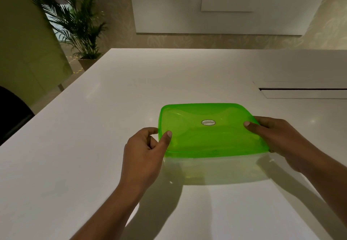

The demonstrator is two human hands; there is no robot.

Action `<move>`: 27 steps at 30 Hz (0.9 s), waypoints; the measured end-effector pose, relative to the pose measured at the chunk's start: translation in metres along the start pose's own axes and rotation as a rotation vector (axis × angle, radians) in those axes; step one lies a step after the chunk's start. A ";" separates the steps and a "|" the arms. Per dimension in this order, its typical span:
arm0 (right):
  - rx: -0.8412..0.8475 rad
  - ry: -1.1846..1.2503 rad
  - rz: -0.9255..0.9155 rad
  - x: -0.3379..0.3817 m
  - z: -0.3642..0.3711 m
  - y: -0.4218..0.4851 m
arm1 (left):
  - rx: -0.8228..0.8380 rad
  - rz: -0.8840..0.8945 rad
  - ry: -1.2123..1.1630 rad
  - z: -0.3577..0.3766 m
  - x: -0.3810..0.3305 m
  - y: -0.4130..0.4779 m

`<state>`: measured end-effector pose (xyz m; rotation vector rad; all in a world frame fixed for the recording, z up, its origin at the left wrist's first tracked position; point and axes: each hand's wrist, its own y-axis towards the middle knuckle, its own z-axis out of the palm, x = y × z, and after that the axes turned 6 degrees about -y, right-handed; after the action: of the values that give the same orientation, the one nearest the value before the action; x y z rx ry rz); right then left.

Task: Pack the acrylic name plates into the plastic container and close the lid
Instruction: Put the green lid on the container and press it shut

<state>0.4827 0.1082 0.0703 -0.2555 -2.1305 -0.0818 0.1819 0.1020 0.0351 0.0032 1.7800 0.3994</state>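
Note:
A clear plastic container (216,170) stands on the white table (93,146), topped by a translucent green lid (208,132) with a small oval sticker in its middle. My left hand (144,153) grips the lid's left edge, thumb on top and fingers at the side. At the right edge, my right hand (277,138) holds the lid the same way, thumb pressing on top. The container's contents are too faint to make out through the walls; no name plates are visible on the table.
A recessed slot with a flap (304,90) is set into the table at the far right. A potted palm (75,24) stands on the floor beyond the table's left corner. A dark chair (13,112) is at the left edge.

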 end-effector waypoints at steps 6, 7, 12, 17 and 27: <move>-0.097 -0.040 -0.048 0.003 0.004 -0.012 | -0.032 0.011 -0.016 0.000 -0.002 -0.006; -0.099 -0.030 -0.050 0.004 0.005 -0.014 | -0.035 0.010 -0.023 0.000 -0.002 -0.007; -0.128 0.010 -0.075 0.004 0.006 -0.019 | -0.059 0.012 -0.054 0.001 -0.001 -0.012; -0.121 -0.009 -0.012 -0.001 0.008 -0.016 | -0.036 -0.031 -0.041 0.001 0.001 -0.011; -0.063 0.100 0.183 -0.007 0.010 -0.011 | 0.069 -0.243 -0.141 0.006 0.010 -0.001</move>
<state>0.4754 0.0981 0.0591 -0.4727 -1.9984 -0.0535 0.1849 0.1044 0.0248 -0.1316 1.6311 0.1583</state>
